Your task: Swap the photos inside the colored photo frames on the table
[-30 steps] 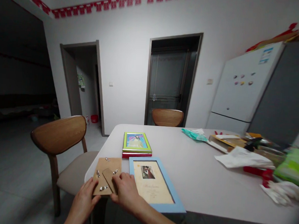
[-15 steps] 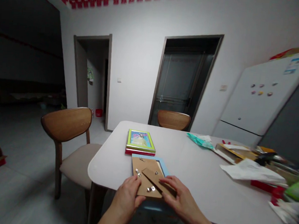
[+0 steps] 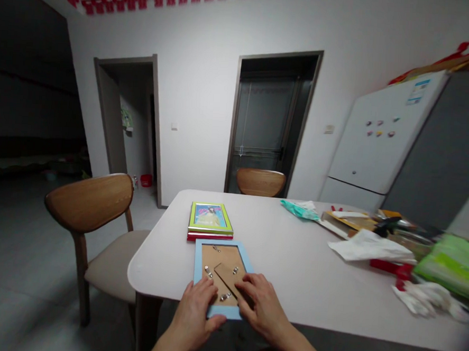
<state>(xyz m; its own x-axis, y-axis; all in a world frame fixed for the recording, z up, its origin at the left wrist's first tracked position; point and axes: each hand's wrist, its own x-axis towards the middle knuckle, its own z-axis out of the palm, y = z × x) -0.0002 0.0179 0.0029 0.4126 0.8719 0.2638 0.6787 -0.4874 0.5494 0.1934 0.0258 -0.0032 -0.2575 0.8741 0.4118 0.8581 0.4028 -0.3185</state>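
Observation:
A light blue picture frame (image 3: 198,263) lies face down at the table's near edge. Its brown backing board (image 3: 225,255) sits within the frame's opening, with metal clips and a slanted stand leg (image 3: 225,276) on top. My left hand (image 3: 198,306) is closed around the frame's lower left corner, fingers over the board and thumb by the near rim. Closed on the stand leg near its lower end is my right hand (image 3: 261,304); its fingertips hide part of the leg and the frame's right side. Just beyond lies a green picture frame (image 3: 211,219) stacked on a red one (image 3: 210,237).
On the white table (image 3: 292,264), a teal packet (image 3: 299,210), white paper (image 3: 369,246), a green package (image 3: 451,265) and crumpled white gloves or cloth (image 3: 429,299) lie to the right. Wooden chairs stand at the left (image 3: 90,201) and far side (image 3: 261,182).
The backing board has dropped into the blue frame, whose left and near rims now show. Both hands stay close to it. The view has turned a little to the right.

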